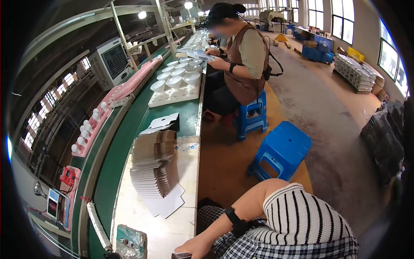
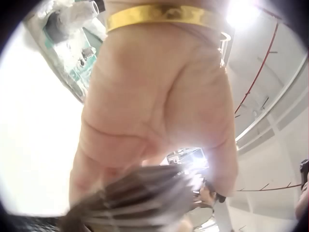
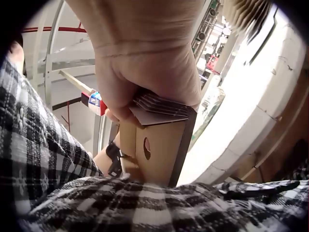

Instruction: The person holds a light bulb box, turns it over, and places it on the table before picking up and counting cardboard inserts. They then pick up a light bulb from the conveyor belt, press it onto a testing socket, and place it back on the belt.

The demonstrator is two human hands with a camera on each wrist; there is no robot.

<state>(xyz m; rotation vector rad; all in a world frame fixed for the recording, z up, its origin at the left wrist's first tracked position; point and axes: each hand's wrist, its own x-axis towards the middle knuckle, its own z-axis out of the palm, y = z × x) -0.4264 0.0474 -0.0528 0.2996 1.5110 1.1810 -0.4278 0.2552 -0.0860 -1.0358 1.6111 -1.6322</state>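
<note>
Two-handed handling of a carton bundle [image 3: 161, 150] beside the near end of the workbench [image 1: 172, 231]. The bundle lies between the hands, to the right of the bench edge and just above the plaid clothing [image 3: 140, 210]; layered card edges show at its upper end, and one brown face carries an oval hole. The right hand [image 1: 196, 247] grasps the bundle, its digits bent about the upper end. The left hand [image 2: 154, 96] also appears to grasp layered card, probably the same bundle, though blur and the palm hide the fingertips. Farther along the bench, a fanned stack [image 1: 151, 162] of similar card overlaps a white sheet [image 1: 174, 200]; a wrapped packet [image 1: 131, 242] lies at the near left.

Sound technique, as judged here, calls for even pressure from both hands, since a one-sided squeeze could let inner layers slide. The edges are best squared together before any layer is parted. A light hold spares the flaps from creasing, and keeping the bundle clear of the fanned stack avoids spreading it.
</note>
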